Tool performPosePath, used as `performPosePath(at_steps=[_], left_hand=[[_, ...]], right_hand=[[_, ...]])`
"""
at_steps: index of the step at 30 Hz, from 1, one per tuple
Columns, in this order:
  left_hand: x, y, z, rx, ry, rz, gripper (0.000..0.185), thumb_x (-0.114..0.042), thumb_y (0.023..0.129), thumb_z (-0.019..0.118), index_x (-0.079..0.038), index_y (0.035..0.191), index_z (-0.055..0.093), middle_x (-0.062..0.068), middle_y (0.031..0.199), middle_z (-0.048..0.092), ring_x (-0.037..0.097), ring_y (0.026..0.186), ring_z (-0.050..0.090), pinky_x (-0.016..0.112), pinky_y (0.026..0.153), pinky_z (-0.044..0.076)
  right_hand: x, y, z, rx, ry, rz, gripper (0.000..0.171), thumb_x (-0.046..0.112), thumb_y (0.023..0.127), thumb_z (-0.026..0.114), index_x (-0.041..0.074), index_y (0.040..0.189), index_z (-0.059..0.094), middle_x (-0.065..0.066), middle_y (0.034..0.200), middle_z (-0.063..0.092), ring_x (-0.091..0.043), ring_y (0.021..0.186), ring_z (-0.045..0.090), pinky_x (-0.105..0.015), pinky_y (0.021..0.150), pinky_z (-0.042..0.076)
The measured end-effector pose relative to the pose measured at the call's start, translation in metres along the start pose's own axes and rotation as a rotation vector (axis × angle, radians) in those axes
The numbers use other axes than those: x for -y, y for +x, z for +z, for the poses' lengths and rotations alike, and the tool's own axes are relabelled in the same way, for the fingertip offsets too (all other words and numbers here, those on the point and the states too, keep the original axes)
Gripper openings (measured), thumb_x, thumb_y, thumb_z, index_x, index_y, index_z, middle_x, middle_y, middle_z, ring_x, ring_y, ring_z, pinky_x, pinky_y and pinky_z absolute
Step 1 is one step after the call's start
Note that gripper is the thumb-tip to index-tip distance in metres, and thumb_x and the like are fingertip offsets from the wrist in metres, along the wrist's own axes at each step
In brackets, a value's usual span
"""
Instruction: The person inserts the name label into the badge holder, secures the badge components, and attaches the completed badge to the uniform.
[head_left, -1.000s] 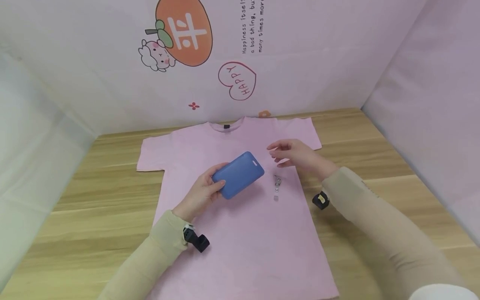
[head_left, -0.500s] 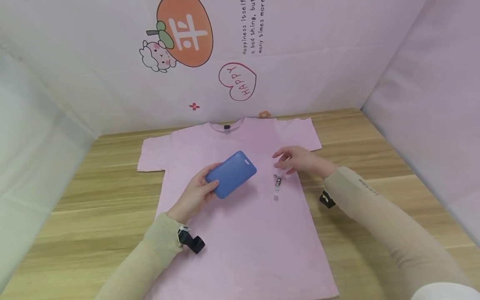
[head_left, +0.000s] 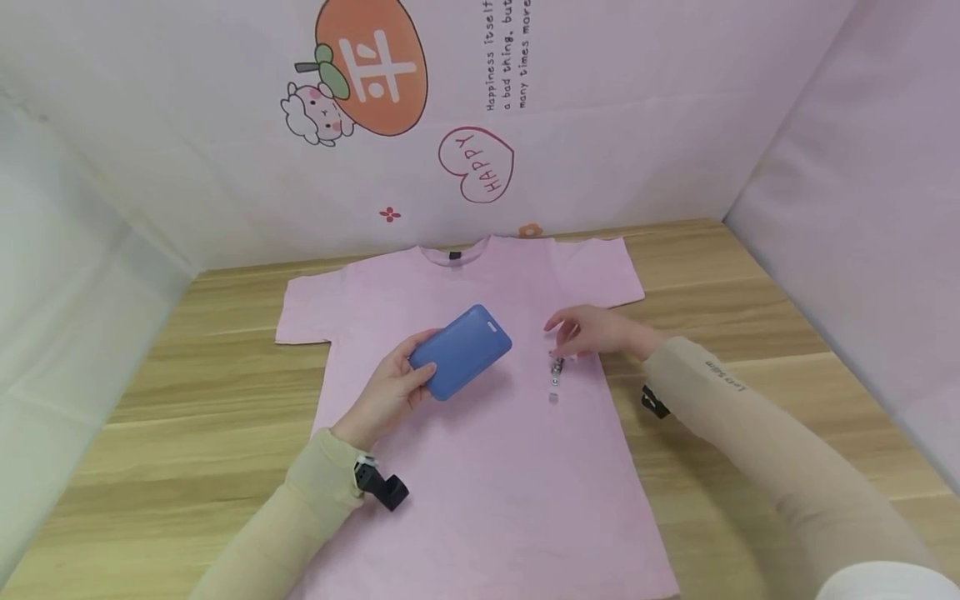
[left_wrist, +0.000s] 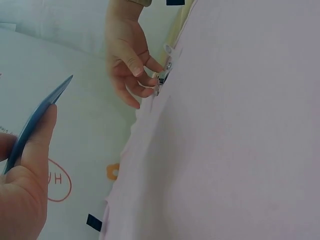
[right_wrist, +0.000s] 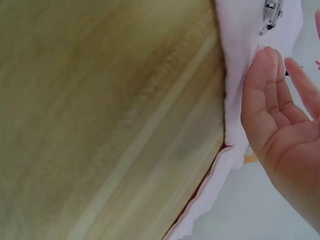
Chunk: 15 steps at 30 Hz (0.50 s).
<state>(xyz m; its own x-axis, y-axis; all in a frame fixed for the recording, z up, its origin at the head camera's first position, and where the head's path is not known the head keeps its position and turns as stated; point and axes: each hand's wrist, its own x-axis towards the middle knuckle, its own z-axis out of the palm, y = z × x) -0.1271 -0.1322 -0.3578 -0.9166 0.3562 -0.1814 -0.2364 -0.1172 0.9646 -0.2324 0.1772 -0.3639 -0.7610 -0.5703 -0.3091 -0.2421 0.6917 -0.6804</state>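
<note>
Left hand (head_left: 390, 390): grips blue card holder (head_left: 461, 350) above shirt (head_left: 480, 467) centre.
Right hand (head_left: 592, 332): fingers pinching metal clip (head_left: 557, 367), at 3 o'clock of holder, on shirt.

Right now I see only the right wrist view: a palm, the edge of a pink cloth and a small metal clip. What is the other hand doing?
Observer: The left hand holds a blue card holder above a pink T-shirt spread flat on the table.
Operator: Does the right hand touch the clip?
Observer: In the left wrist view, the right hand has its fingers at the metal clip, which lies on the shirt. I cannot tell whether they pinch it.
Operator: Is the holder joined to the clip?
Observer: No. In the head view, bare shirt shows between them.
</note>
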Motion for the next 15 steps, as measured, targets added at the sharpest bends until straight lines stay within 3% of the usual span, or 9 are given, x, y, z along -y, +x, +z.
performPosePath(at_steps=[9,15], left_hand=[[0.003,0.001,0.001,0.009,-0.012,-0.004,0.055,0.005,0.099,0.032,-0.006,0.15,0.015,0.023,0.154,0.012,0.04,0.136,0.029,0.03,0.096,0.048],[0.003,0.001,0.003,0.008,-0.004,-0.002,0.056,0.006,0.098,0.033,-0.005,0.15,0.016,0.024,0.153,0.015,0.04,0.135,0.031,0.027,0.093,0.049]], right_hand=[[-0.004,0.004,0.008,-0.004,-0.077,-0.007,0.047,0.018,0.078,0.077,0.005,0.12,0.057,-0.004,0.093,0.059,-0.019,0.087,0.054,-0.028,0.076,0.044],[-0.001,0.0,0.013,-0.009,-0.07,-0.007,0.049,0.02,0.074,0.081,0.008,0.117,0.059,-0.004,0.092,0.057,-0.019,0.089,0.051,-0.029,0.079,0.043]])
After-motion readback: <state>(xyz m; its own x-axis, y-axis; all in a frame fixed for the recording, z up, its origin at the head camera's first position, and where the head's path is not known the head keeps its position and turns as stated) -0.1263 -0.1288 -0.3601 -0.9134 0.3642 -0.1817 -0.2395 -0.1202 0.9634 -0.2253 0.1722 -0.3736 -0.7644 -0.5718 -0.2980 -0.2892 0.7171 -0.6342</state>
